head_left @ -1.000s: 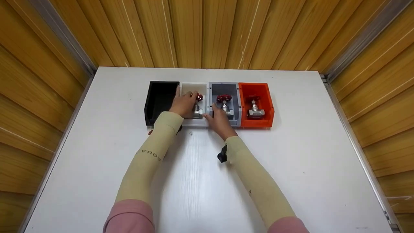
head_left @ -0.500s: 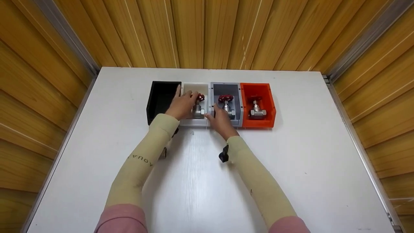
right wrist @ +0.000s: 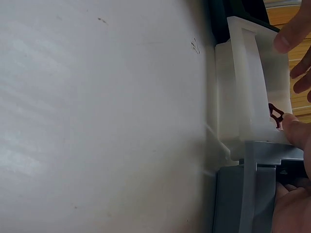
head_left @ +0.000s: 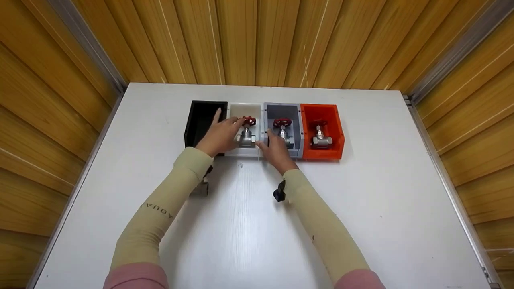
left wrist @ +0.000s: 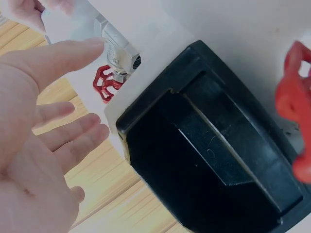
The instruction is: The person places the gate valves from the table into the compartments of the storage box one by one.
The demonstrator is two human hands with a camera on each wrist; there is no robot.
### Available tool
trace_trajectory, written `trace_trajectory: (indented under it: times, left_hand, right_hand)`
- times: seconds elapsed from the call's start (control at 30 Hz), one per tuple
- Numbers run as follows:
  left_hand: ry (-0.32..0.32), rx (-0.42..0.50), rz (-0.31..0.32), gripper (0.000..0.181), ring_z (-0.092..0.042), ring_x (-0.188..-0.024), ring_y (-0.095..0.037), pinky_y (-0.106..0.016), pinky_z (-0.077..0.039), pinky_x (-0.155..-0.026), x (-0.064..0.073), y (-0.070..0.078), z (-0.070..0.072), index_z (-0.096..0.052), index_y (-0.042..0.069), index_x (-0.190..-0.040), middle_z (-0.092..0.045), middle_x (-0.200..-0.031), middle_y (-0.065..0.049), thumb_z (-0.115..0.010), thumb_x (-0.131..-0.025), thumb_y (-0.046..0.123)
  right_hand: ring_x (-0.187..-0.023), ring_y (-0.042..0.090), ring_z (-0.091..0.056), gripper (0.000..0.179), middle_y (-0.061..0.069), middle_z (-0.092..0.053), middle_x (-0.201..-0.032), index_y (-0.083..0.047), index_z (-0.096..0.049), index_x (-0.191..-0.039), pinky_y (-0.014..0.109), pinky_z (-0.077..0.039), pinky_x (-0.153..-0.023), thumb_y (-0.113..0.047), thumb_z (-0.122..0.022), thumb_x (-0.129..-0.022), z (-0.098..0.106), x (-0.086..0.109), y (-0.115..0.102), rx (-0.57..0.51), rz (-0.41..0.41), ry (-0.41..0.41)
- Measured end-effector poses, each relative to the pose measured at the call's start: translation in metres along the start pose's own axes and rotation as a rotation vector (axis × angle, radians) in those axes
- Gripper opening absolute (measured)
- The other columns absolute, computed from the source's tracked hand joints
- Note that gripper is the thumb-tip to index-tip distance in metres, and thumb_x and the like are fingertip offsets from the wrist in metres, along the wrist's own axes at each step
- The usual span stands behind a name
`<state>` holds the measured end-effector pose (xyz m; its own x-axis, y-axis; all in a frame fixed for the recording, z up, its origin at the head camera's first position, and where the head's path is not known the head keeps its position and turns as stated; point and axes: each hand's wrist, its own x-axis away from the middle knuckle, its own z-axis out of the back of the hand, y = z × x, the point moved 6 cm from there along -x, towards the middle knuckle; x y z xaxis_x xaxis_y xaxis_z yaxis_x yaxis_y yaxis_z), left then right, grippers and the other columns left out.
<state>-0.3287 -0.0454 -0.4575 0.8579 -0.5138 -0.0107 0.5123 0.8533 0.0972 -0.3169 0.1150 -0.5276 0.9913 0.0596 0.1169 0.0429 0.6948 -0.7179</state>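
My left hand (head_left: 220, 135) reaches over the white bin (head_left: 243, 152), beside a metal valve with a red handwheel (head_left: 246, 136) standing in it. In the left wrist view, the left thumb and fingers (left wrist: 80, 136) are spread, with nothing between them. My right hand (head_left: 276, 151) grips the side wall where the white and grey bins meet. Its thumb lies on the white side and its fingers reach into the grey bin (right wrist: 257, 194), partly hidden there. A similar red-wheeled valve (head_left: 282, 132) stands in the grey bin.
An orange bin (head_left: 338, 140) on the right holds another valve (head_left: 321, 138). The black bin (head_left: 192, 116) stands at the row's left end. Another valve (head_left: 200, 189) lies on the white table (head_left: 237, 224), partly under the left forearm. Wood-patterned walls (head_left: 257, 40) enclose the table.
My left hand has drawn back slightly to the left from the white bin's valve, showing more of it. The left forearm has swung left. My right hand keeps its grip.
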Motion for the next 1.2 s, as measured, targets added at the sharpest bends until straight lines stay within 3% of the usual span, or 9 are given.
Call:
trace_trajectory:
  times: [0.33,0.77,1.07,1.2]
  left_hand:
    - [0.012,0.022,-0.06,0.067,-0.054,-0.128,-0.028,-0.06,-0.012,-0.119,0.021,0.004,0.005,-0.049,0.011,-0.14,-0.058,-0.136,-0.014,-0.078,-0.081,0.025]
    - [0.04,0.102,-0.018,0.067,-0.054,-0.127,-0.028,-0.064,-0.013,-0.117,0.048,-0.003,0.01,-0.049,0.009,-0.139,-0.057,-0.136,-0.013,-0.078,-0.081,0.025]
    - [0.105,0.134,-0.018,0.055,-0.057,-0.123,-0.027,-0.067,-0.02,-0.113,0.073,-0.007,0.008,-0.056,0.007,-0.132,-0.06,-0.13,-0.011,-0.075,-0.084,0.025]
    - [0.092,0.172,-0.001,0.054,-0.058,-0.122,-0.029,-0.066,-0.025,-0.112,0.084,-0.009,0.004,-0.056,0.005,-0.132,-0.06,-0.13,-0.012,-0.074,-0.085,0.024]
  right_hand:
    - [-0.141,0.035,-0.035,0.075,0.023,-0.033,-0.153,0.0,-0.025,-0.151,0.043,-0.029,-0.117,-0.034,-0.06,-0.095,0.0,0.001,-0.001,-0.008,0.016,0.016]
    - [-0.142,0.036,-0.033,0.075,0.023,-0.034,-0.153,-0.001,-0.024,-0.152,0.043,-0.029,-0.118,-0.035,-0.059,-0.095,0.0,0.0,0.001,-0.009,0.006,0.011]
    - [-0.145,0.032,-0.029,0.077,0.021,-0.028,-0.156,-0.001,-0.019,-0.153,0.042,-0.028,-0.118,-0.036,-0.057,-0.096,-0.001,0.001,0.001,-0.022,0.006,-0.02]
    - [-0.145,0.033,-0.029,0.077,0.021,-0.029,-0.156,-0.001,-0.02,-0.153,0.042,-0.029,-0.118,-0.037,-0.057,-0.096,-0.001,0.001,0.001,-0.019,0.002,-0.014]
